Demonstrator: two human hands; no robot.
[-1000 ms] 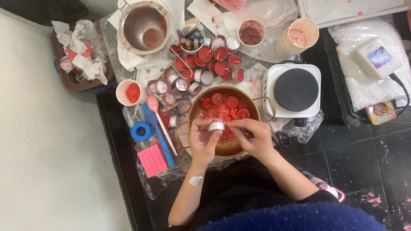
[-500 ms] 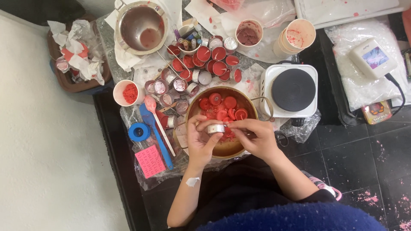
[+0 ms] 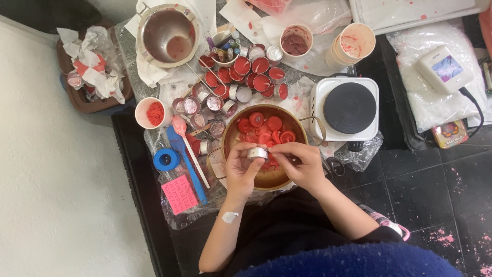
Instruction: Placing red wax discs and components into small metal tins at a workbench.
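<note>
Low surface (image 3: 154,205) wrapped in clear plastic, dark tiled floor (image 3: 435,205) on one side, pale wall (image 3: 56,195) on the other. Cluttered: steel pot (image 3: 169,33) at the far end, rows of red-filled tealight cups (image 3: 246,77), white cup (image 3: 151,114) of red bits, blue tape roll (image 3: 166,159), pink note (image 3: 179,194), white hotplate (image 3: 349,109) with black disc, digital scale (image 3: 444,68) on a bag of white pellets (image 3: 435,102).

Copper bowl (image 3: 266,149) sits at the near edge, holding red wax discs (image 3: 264,128).

Small metal tealight cup (image 3: 258,153) is held over the bowl's near half, tipped on its side; short cylinder, axis roughly level, running left-right. Can't tell which way the open end faces.

Left hand (image 3: 240,172): forearm comes up from below, fingers curled, grip pinching the cup from the left, thumb under it. Bandage on the forearm.

Right hand (image 3: 302,164): comes in from the right, fingers bunched, fingertips (image 3: 271,150) pressed to the cup's right end. Both hands are over the bowl, touching at the cup.
</note>
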